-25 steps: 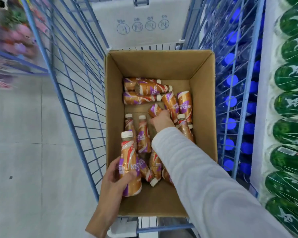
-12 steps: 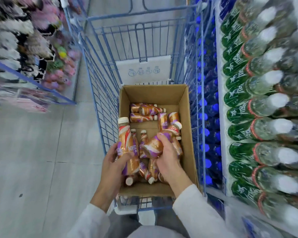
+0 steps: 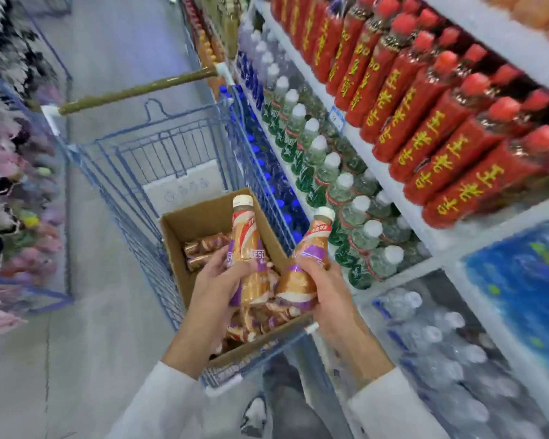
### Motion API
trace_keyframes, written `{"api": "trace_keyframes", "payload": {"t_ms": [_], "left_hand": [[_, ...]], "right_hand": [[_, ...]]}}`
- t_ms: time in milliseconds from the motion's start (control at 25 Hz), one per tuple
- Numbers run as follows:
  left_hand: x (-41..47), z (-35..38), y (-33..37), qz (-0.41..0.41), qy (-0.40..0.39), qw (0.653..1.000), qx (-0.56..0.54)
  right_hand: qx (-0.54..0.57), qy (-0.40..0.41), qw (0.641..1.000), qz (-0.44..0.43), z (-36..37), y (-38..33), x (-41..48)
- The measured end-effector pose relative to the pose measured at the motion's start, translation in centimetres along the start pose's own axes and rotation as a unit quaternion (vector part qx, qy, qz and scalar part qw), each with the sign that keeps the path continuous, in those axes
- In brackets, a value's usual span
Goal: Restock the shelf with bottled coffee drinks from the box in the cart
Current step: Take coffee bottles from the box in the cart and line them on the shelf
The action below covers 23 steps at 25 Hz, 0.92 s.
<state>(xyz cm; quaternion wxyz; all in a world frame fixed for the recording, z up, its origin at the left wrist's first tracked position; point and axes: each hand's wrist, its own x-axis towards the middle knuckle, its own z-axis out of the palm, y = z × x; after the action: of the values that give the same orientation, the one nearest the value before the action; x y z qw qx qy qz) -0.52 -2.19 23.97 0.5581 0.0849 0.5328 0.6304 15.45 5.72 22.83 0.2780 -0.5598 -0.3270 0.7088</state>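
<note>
My left hand grips an upright brown-and-purple coffee bottle with a white cap, above the cardboard box. My right hand grips a second coffee bottle, tilted to the right toward the shelf. Both bottles are lifted over the box, which stands in the blue wire cart. Several more coffee bottles lie inside the box, partly hidden by my hands.
The shelving on the right holds red bottles on top, green-labelled water bottles in the middle and packs of clear bottles low down. A rack of soft goods lines the left of the aisle. Grey floor lies between.
My right hand took a bottle out of the box and both hands raised their bottles. My view swung up and right toward the shelf.
</note>
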Motion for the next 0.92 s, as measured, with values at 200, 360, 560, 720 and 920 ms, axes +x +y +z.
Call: {"api": "trace_keyframes", "payload": {"t_ms": [200, 360, 560, 720, 920], "left_hand": [[-4.3, 6.2, -1.0, -0.004, -0.131, 0.989, 0.072], [-7.5, 12.3, -3.1, -0.031, -0.228, 0.966, 0.116], [-12.7, 21.6, -7.3, -0.077, -0.341, 0.924, 0.154], [-18.0, 28.9, -11.3, -0.086, -0.416, 0.889, 0.172], [-25.9, 37.8, -16.5, -0.096, -0.470, 0.859, 0.179]], "right_hand": [[0.031, 0.101, 0.992, -0.073, -7.0, -0.7, -8.9], [0.076, 0.179, 0.973, -0.121, -12.8, -1.0, -15.0], [0.133, 0.274, 0.935, -0.180, -20.8, -1.6, -22.3], [0.149, 0.320, 0.912, -0.210, -28.2, -1.9, -28.6], [0.143, 0.363, 0.888, -0.245, -38.1, -2.7, -36.4]]}}
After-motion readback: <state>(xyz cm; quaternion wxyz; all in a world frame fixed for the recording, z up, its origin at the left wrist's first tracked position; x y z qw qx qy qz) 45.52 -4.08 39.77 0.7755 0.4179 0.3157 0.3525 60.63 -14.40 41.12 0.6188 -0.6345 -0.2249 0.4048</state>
